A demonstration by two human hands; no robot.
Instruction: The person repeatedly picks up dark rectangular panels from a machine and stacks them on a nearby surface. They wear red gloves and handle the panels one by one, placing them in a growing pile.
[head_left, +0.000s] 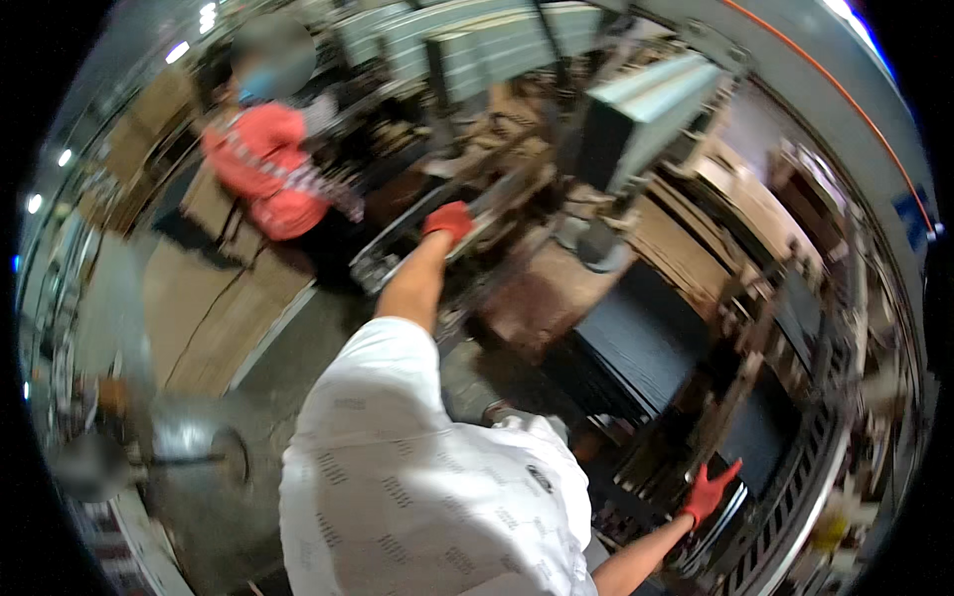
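Observation:
My left hand (449, 221), in a red glove, reaches far forward to a metal rail (487, 214) of the machine frame. Its fingers look curled in a compact shape, and what they hold, if anything, is hidden. At the lower right my right hand (711, 492), also gloved in red, has its fingers spread. It lies at the near edge of a dark flat panel (760, 432), and whether it touches the panel I cannot tell. A stack of black panels (644, 343) sits between my two hands, to the right of my body.
A co-worker in an orange-red top (263, 169) stands beyond my left arm. Pale green ribbed blocks (651, 109) sit on the machine ahead. Brown boards (686, 228) lie at the right. A slotted metal rail (795, 497) borders the right side, and a large brown sheet (209, 308) lies left.

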